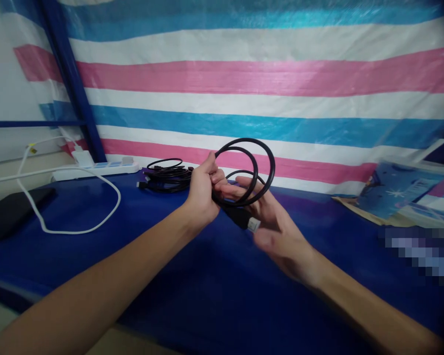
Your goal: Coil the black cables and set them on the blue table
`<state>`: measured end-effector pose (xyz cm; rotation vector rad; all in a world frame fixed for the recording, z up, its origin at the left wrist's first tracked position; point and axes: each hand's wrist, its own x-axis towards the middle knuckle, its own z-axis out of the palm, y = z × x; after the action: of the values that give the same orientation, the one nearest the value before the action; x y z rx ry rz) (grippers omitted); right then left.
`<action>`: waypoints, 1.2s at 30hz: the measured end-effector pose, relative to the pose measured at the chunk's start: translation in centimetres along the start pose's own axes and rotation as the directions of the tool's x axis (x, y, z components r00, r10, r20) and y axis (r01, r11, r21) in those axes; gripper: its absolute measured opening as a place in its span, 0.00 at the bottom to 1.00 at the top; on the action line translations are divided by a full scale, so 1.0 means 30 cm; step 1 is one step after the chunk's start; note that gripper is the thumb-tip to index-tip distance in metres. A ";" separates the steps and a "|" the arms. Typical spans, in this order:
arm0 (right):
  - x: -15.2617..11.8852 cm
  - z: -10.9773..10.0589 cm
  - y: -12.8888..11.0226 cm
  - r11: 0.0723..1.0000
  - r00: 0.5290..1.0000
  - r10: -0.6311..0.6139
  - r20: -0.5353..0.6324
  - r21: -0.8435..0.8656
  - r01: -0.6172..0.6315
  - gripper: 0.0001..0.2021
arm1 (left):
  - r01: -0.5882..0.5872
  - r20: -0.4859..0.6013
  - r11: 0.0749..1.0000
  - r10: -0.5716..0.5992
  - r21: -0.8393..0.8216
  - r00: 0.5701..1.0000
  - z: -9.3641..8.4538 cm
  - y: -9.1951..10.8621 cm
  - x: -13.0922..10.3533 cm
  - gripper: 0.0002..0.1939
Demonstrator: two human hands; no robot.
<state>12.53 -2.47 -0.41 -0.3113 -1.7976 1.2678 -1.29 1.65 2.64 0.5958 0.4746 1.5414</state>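
A black cable (272,167) is coiled into loops above the blue table. My left hand (204,192) is closed around one side of the coil, thumb up. The cable's end has a thick black housing and a flat, light metal plug (253,225), which hangs just below the loops. My right hand (277,229) is spread around the coil's right side, its fingers behind the loops and its thumb apart near the plug. Whether these fingers touch the cable I cannot tell.
Behind my left hand lies a pile of black cables (166,177) on the blue table (214,296). A white power strip (99,170) with a charger, a looping white cable (119,197) and a dark flat object (18,209) are at left. A blue printed package (388,192) stands at right.
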 end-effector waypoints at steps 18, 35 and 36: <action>-0.005 -0.199 -0.127 0.929 0.911 0.366 -0.192 0.010 -0.371 0.05 | 0.079 0.443 0.924 -0.252 0.374 0.860 -0.024 -0.090 -0.047 0.13; 0.011 -0.121 -0.034 0.962 0.931 0.263 -0.252 0.148 -0.231 0.04 | -0.071 0.286 0.947 -0.024 0.314 0.958 0.006 -0.043 -0.054 0.24; 0.012 -0.110 -0.032 0.960 0.927 0.265 -0.267 0.167 -0.226 0.05 | -0.076 0.266 0.946 -0.011 0.316 0.964 0.001 -0.046 -0.049 0.24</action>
<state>15.13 -0.58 0.88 -0.6290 -1.4506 1.4284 -0.18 0.28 1.69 1.0558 0.5173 1.3969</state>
